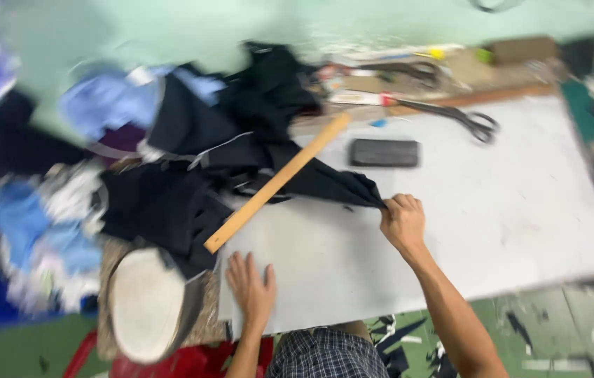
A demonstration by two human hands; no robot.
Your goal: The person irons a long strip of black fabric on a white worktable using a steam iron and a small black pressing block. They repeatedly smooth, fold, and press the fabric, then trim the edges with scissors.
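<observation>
Right hand (402, 220) fisted, gripping black fabric (325, 178) corner, left hand (251, 287) flat, empty on table (493, 203).

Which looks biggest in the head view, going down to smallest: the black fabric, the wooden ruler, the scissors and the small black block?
1. Black fabric, gripped by the right hand
2. Wooden ruler
3. Scissors
4. Small black block

The scissors lie farther away and blurred, so their place below the ruler is less sure.
</observation>
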